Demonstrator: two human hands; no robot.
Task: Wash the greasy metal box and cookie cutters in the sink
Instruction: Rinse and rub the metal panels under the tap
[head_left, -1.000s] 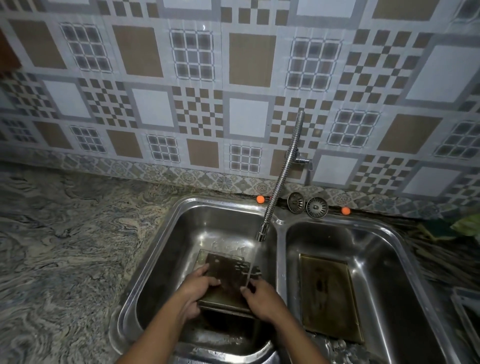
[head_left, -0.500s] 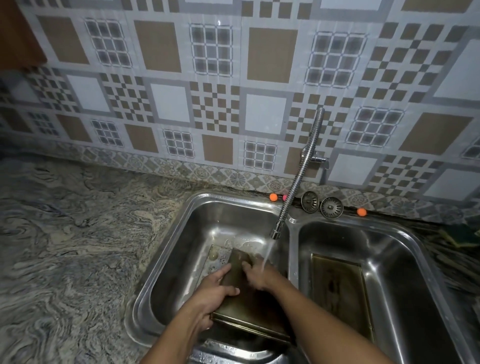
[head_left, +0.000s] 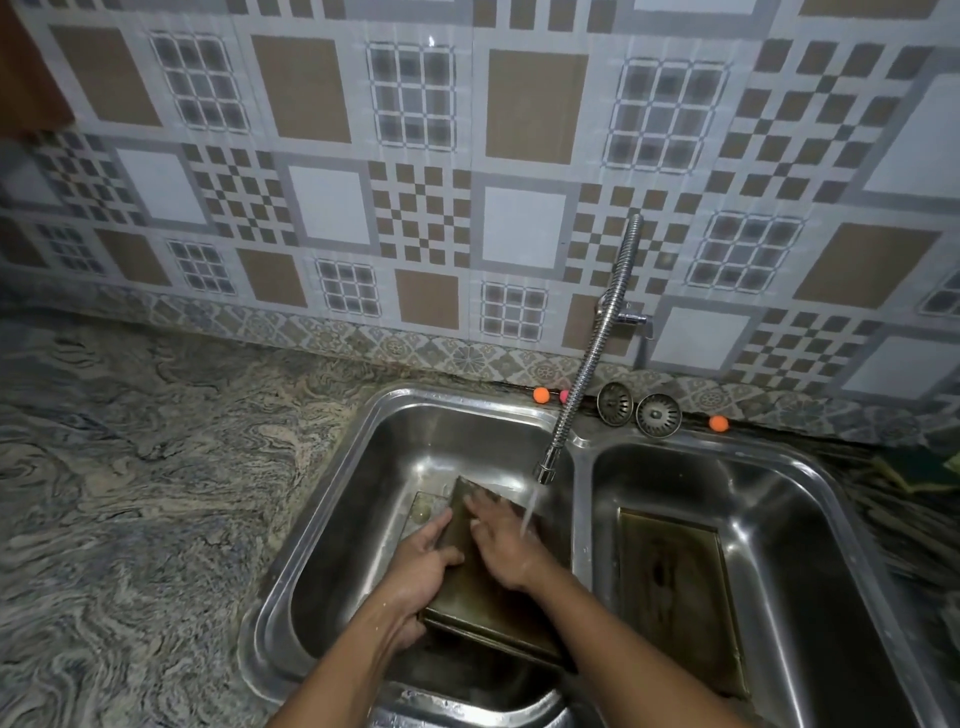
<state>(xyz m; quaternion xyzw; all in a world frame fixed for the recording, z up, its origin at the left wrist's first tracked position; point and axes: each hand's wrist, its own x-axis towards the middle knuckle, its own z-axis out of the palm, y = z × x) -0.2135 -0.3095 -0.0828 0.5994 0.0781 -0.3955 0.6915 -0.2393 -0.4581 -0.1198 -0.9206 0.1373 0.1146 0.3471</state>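
A dark, greasy metal box part (head_left: 483, 603) is tilted in the left basin of the steel double sink (head_left: 322, 519), under the running tap (head_left: 545, 467). My left hand (head_left: 423, 566) grips its left edge, thumb on top. My right hand (head_left: 501, 540) lies flat on its upper face with fingers spread, and water falls just beside it. A second greasy rectangular box part (head_left: 675, 592) lies flat in the right basin. No cookie cutters are visible.
Two round sink strainers (head_left: 639, 410) sit on the sink's back rim, with small orange balls (head_left: 541, 395) along the wall edge. Marbled stone counter (head_left: 130, 467) spreads to the left. Patterned tiles cover the wall behind.
The box has been turned and tilted up in the left basin. My right hand slid from its near right edge up across its face; my left hand shifted along the left edge.
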